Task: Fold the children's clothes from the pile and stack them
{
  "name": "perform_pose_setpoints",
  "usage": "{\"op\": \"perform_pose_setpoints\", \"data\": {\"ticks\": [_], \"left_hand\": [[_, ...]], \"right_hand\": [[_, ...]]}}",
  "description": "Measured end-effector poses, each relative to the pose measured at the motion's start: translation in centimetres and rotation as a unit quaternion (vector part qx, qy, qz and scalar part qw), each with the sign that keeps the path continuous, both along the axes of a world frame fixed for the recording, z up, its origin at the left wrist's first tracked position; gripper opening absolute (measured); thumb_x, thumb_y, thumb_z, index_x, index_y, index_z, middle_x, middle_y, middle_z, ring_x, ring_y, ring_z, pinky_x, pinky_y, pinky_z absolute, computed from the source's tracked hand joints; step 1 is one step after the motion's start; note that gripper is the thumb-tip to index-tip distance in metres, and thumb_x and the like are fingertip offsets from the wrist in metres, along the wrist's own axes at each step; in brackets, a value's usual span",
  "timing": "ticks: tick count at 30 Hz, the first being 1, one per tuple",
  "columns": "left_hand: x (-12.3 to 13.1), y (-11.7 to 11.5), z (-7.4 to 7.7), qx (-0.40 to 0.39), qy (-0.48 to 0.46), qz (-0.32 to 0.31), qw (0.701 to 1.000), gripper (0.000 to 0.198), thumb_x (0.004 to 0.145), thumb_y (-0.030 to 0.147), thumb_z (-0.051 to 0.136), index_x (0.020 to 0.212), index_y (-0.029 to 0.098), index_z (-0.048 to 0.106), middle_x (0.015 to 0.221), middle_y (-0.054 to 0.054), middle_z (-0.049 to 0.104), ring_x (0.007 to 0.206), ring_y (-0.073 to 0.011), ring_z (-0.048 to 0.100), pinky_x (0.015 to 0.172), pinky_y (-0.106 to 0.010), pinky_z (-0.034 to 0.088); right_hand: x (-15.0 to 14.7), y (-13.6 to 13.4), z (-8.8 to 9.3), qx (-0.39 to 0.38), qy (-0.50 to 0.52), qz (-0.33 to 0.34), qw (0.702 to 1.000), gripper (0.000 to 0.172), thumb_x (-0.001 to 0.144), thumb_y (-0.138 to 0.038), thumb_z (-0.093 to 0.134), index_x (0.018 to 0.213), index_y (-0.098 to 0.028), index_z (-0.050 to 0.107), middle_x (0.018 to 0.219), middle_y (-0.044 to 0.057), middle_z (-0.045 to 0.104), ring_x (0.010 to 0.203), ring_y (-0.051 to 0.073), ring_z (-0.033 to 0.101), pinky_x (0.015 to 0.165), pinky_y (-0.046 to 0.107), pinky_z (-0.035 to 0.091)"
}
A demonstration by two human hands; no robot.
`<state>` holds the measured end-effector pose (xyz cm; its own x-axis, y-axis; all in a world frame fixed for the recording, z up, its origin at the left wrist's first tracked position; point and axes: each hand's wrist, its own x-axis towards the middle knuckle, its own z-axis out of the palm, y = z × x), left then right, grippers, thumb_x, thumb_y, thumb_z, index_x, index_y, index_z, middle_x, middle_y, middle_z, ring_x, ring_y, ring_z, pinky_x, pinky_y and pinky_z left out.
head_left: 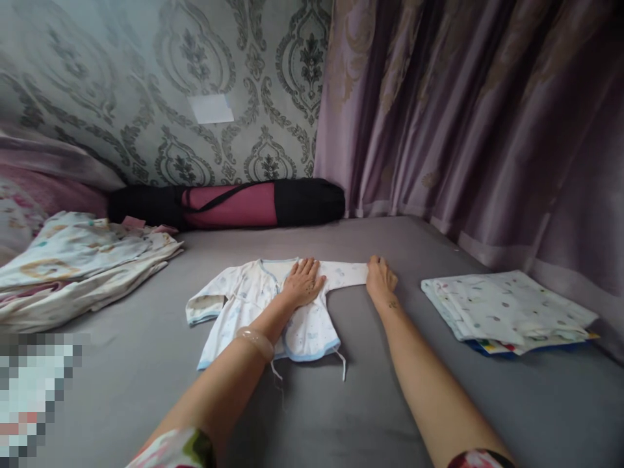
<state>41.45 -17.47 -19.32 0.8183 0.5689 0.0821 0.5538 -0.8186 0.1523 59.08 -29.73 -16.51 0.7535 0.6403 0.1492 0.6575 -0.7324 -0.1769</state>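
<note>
A small white baby top (244,296) with light blue trim lies spread on the grey sheet. My left hand (305,282) presses flat on its upper chest near the right shoulder, fingers spread. At the cuff of the sleeve stretched out to the right, my right hand (381,275) is closed, its fingers bent around the sleeve end. The left sleeve lies bent outward, its cuff folded toward the body. Two thin white ties hang from the lower hem. A pale bangle (255,342) circles my left wrist.
Folded patterned cloth (507,309) lies on the grey sheet (361,416) at the right, with something colourful beneath. Crumpled cloths (88,253) are piled at the left. A long black and dark pink bag (234,205) rests along the patterned wall, beside purple curtains (439,110). The lower left corner is pixelated.
</note>
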Motion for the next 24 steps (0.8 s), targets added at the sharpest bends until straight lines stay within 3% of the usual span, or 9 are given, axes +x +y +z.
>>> {"op": "perform_pose_setpoints", "data": {"ticks": [5,10,12,14,16,18,21,24], "left_hand": [[-0.2,-0.2,0.1,0.014,-0.016,-0.014,1.000,0.066,0.095,0.051,0.023,0.145,0.009,0.032,0.153,-0.015,0.029,0.142,-0.0295,0.023,0.114,-0.044,0.017],[-0.1,-0.5,0.1,0.039,-0.017,-0.001,0.999,0.064,0.095,0.049,0.024,0.144,0.010,0.034,0.151,-0.014,0.032,0.141,-0.0280,0.025,0.114,-0.044,0.019],[0.0,-0.5,0.0,0.044,-0.017,-0.004,0.999,0.064,0.095,0.049,0.023,0.144,0.010,0.034,0.152,-0.013,0.032,0.141,-0.0276,0.026,0.114,-0.043,0.020],[0.0,-0.4,0.0,0.042,-0.017,-0.005,0.999,0.065,0.095,0.049,0.022,0.145,0.009,0.033,0.152,-0.014,0.032,0.141,-0.0276,0.025,0.114,-0.044,0.020],[0.0,-0.3,-0.1,0.039,-0.013,-0.003,0.999,0.065,0.095,0.048,0.023,0.145,0.008,0.032,0.152,-0.014,0.031,0.141,-0.0277,0.025,0.114,-0.044,0.019],[0.0,-0.2,-0.2,0.037,0.000,-0.011,0.999,0.064,0.093,0.044,0.027,0.147,0.008,0.030,0.152,-0.014,0.030,0.141,-0.0283,0.024,0.114,-0.045,0.020],[-0.2,0.0,-0.3,0.045,0.025,-0.027,0.998,0.064,0.090,0.039,0.035,0.147,0.011,0.029,0.153,-0.014,0.029,0.142,-0.0287,0.023,0.114,-0.044,0.019],[-0.4,0.0,-0.3,0.054,0.026,-0.030,0.998,0.063,0.089,0.036,0.037,0.147,0.010,0.031,0.152,-0.014,0.030,0.142,-0.0287,0.023,0.115,-0.044,0.018]], "right_hand": [[0.5,0.4,-0.3,-0.016,-0.019,-0.021,0.999,0.037,0.097,-0.018,0.027,0.115,-0.014,0.059,0.116,0.021,0.057,0.105,0.027,0.059,0.077,0.034,0.047],[0.4,0.6,1.0,-0.032,-0.029,-0.007,0.999,0.040,0.092,-0.008,0.028,0.115,-0.007,0.061,0.118,0.024,0.057,0.115,0.031,0.052,0.091,0.041,0.041],[-0.7,1.2,1.5,-0.008,-0.031,0.053,0.998,0.044,0.090,-0.003,0.025,0.120,-0.002,0.058,0.126,0.026,0.053,0.125,0.033,0.044,0.100,0.045,0.032],[-2.4,2.2,1.5,0.010,-0.016,0.148,0.989,0.047,0.091,-0.003,0.025,0.131,-0.004,0.050,0.139,0.023,0.045,0.134,0.028,0.033,0.108,0.043,0.022],[-4.4,3.5,1.1,0.002,0.007,0.229,0.973,0.047,0.095,-0.011,0.028,0.139,-0.013,0.044,0.146,0.012,0.042,0.138,0.019,0.028,0.112,0.033,0.018],[-6.3,4.6,0.2,-0.007,0.050,0.282,0.958,0.047,0.099,-0.027,0.026,0.143,-0.015,0.038,0.148,0.008,0.039,0.138,0.017,0.028,0.112,0.030,0.020],[-7.7,5.6,-0.9,0.001,0.142,0.314,0.939,0.059,0.099,-0.039,0.013,0.148,-0.009,0.027,0.154,0.011,0.027,0.143,0.020,0.018,0.115,0.035,0.012],[-7.7,5.7,-1.3,-0.011,0.163,0.303,0.939,0.064,0.098,-0.043,0.009,0.149,-0.007,0.023,0.156,0.011,0.022,0.144,0.020,0.013,0.116,0.036,0.008]]}}
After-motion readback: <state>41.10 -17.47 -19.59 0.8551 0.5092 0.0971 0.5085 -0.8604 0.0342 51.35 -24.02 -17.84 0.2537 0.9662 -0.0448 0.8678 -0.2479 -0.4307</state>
